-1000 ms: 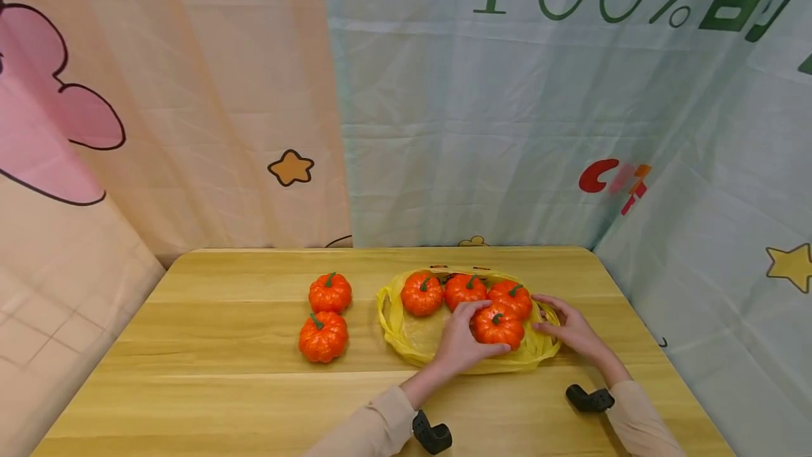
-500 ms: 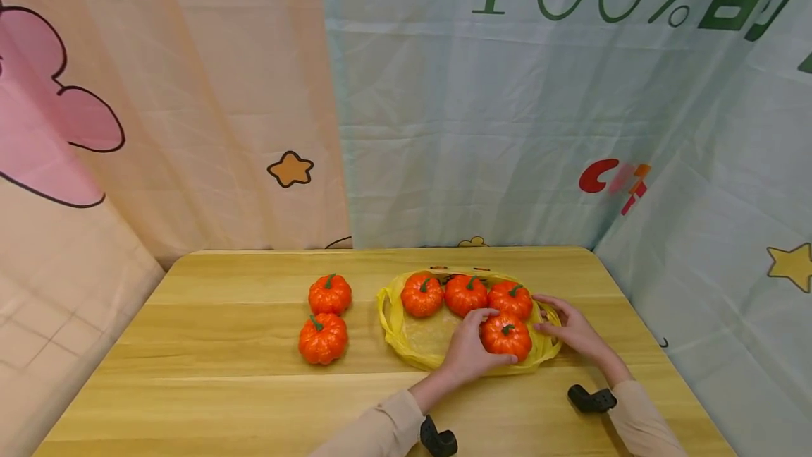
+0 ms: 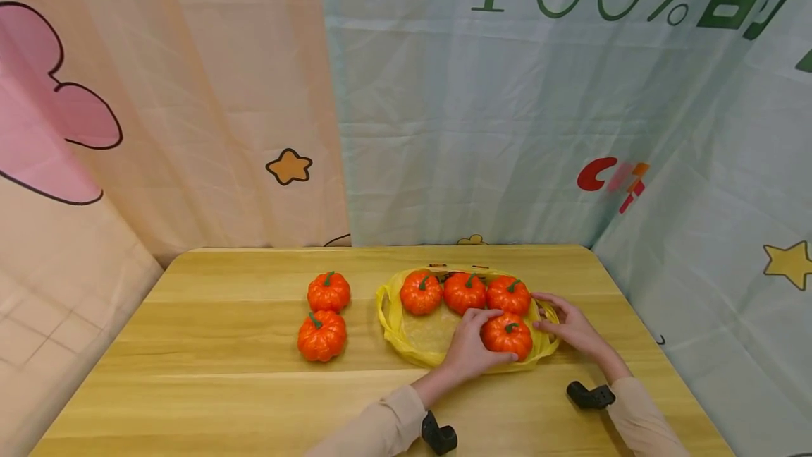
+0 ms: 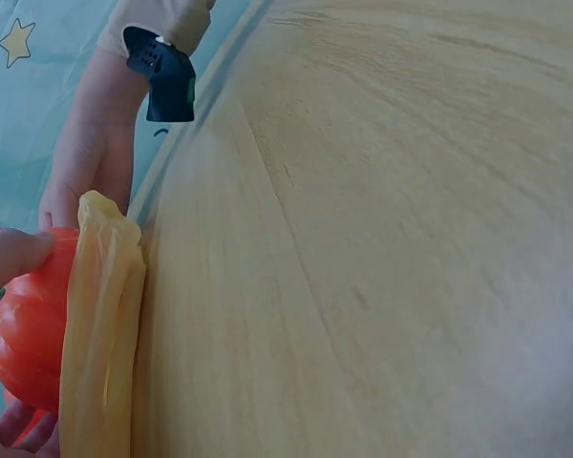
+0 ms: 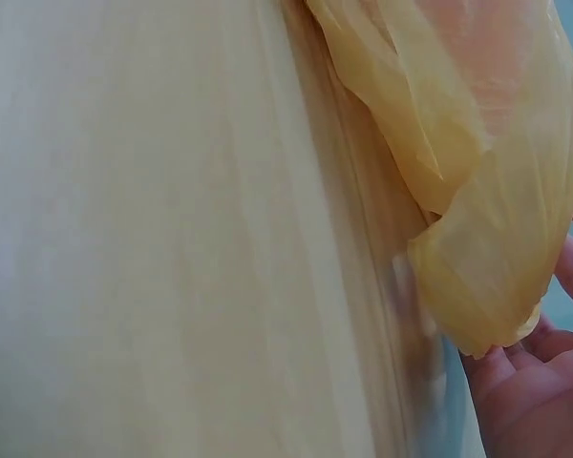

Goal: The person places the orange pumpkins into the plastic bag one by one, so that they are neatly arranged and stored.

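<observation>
A small orange toy pumpkin [image 3: 510, 340] with a green stem sits at the front right inside a yellow plastic bag [image 3: 396, 330]. My left hand [image 3: 468, 350] grips it, thumb at the front and fingers behind. In the left wrist view, the thumb lies on the pumpkin [image 4: 33, 329] just behind the bag's wall [image 4: 105, 334]. My right hand [image 3: 574, 330] holds the right edge of the bag; in the right wrist view its fingers meet the crumpled yellow film [image 5: 497, 258]. Three more pumpkins stand along the bag's back, among them the leftmost pumpkin [image 3: 421, 293].
Two further pumpkins stand on the wooden table [image 3: 209, 344] left of the bag: a rear pumpkin [image 3: 328, 293] and a front pumpkin [image 3: 321, 337], touching. Printed curtains [image 3: 444, 125] hang behind and beside the table.
The left hand has moved the pumpkin slightly right and toward the front of the bag, then stayed nearly still. The right hand has kept its place at the bag's edge.
</observation>
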Demonstrator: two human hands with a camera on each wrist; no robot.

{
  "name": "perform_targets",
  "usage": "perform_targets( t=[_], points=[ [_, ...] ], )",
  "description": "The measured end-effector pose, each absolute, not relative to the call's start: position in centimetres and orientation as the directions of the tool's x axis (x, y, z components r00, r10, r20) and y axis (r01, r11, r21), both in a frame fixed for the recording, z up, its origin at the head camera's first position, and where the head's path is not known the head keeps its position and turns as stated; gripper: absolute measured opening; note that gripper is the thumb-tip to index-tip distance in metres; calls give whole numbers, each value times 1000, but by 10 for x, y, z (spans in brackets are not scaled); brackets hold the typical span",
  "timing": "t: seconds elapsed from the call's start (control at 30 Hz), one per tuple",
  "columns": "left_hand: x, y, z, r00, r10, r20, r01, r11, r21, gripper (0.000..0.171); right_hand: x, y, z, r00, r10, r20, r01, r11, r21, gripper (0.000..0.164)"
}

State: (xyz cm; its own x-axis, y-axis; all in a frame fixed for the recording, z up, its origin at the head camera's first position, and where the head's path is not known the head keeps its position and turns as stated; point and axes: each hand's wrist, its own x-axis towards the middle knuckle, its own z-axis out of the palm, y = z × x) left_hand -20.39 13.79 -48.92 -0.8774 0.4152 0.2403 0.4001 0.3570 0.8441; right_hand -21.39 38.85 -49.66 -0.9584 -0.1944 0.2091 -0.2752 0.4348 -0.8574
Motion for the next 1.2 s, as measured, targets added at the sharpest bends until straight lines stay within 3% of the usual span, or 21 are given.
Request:
perform_targets(
  t=[0.97,1.2],
  points=[
    [-206,147,-495,-881,441,174,364,395,844,70,-216,389,-494,-953,-223,206,-285,422,-860,54],
    [-205,149,-494,-894,420,154,314,343,886,67,-217,392,-496,-950,-247,191,-280,400,-873,54]
  ],
)
